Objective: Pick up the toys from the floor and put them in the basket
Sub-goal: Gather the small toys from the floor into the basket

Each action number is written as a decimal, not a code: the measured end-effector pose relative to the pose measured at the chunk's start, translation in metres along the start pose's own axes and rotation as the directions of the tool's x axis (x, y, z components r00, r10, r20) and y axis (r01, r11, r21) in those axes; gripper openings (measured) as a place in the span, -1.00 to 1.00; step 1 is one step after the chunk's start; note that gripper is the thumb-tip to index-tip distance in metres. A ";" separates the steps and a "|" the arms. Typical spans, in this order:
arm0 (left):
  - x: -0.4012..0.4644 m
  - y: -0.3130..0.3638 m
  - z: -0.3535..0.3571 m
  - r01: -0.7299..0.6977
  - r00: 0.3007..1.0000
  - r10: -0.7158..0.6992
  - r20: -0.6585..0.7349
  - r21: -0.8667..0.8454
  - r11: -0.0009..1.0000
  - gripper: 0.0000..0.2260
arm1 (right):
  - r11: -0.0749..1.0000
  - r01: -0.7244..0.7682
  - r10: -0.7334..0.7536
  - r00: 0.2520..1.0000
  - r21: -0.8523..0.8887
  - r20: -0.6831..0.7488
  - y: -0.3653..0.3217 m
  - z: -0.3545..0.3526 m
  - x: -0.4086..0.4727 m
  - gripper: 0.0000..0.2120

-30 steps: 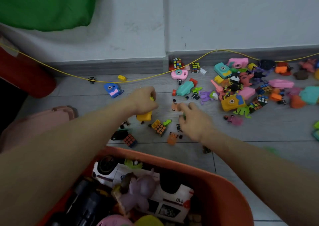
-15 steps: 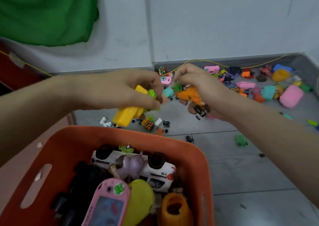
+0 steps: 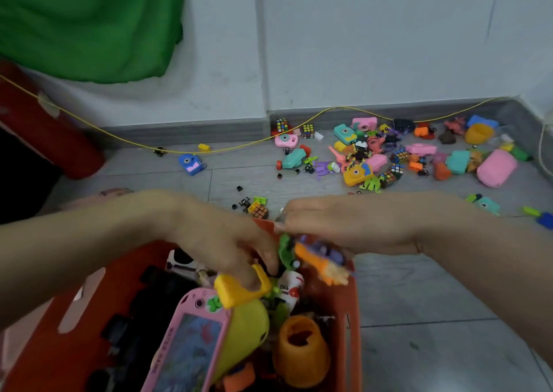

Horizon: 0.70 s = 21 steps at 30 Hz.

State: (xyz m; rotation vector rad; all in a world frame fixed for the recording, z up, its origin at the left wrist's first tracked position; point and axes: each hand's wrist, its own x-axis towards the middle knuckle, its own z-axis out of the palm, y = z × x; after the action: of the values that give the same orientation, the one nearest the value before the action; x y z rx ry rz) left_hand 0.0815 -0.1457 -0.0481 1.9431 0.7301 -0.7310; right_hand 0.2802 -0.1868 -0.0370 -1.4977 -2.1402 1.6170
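The orange basket sits in front of me, full of toys, among them a pink toy game console and a white car. Both hands hover over its far side. My left hand curls down with its fingertips on a yellow toy that lies on top of the load. My right hand is flat, palm down, fingers spread. A blurred orange toy and a green piece hang just under it, apart from the fingers. Many small toys still lie on the floor by the wall.
A small puzzle cube and black bits lie just beyond the basket. A blue toy camera sits alone to the left. A yellow cord runs along the skirting. A red cylinder and green cloth fill the left.
Both hands lifted toys off the floor and brought them back over the basket. The right hand has spread and the orange and green toys are dropping from it.
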 end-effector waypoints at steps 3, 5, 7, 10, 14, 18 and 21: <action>-0.003 -0.011 -0.011 0.042 0.997 -0.049 -0.065 -0.108 0.993 -0.77 | 0.975 -0.134 0.118 0.988 0.178 0.098 0.004 0.002 0.002 -0.64; -0.004 -0.013 -0.022 0.040 0.991 -0.044 -0.124 -0.038 0.998 -0.88 | 0.957 -0.173 0.157 0.984 0.234 0.087 0.008 -0.004 0.001 -0.71; 0.000 -0.007 -0.030 0.037 0.986 -0.042 -0.164 -0.037 0.999 -0.93 | 0.947 -0.175 0.167 0.984 0.271 0.056 0.010 -0.015 -0.004 -0.76; 0.010 0.015 -0.038 0.023 0.976 -0.040 -0.215 -0.084 0.996 -0.89 | 0.932 -0.138 0.155 0.988 0.336 -0.026 0.016 -0.042 -0.012 -0.75; 0.039 0.046 -0.050 -0.051 0.938 0.052 -0.342 0.009 0.999 -0.96 | 0.916 -0.269 0.364 0.869 0.299 -0.335 0.083 -0.067 0.001 -0.75; 0.103 0.065 -0.059 0.046 0.925 0.026 -0.378 0.179 0.983 -0.79 | 0.701 -0.705 0.602 0.665 -0.107 -0.441 0.181 -0.051 0.000 -0.38; 0.151 0.078 -0.059 0.162 0.945 -0.080 -0.316 0.243 0.956 -0.57 | 0.563 -0.825 0.714 0.521 -0.059 -0.468 0.235 -0.028 -0.020 -0.31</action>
State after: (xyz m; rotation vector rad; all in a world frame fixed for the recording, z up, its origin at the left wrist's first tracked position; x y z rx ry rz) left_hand 0.2483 -0.0960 -0.0927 2.3045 0.9883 -0.6355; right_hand 0.4574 -0.1879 -0.1949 -2.8909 -1.5389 0.9452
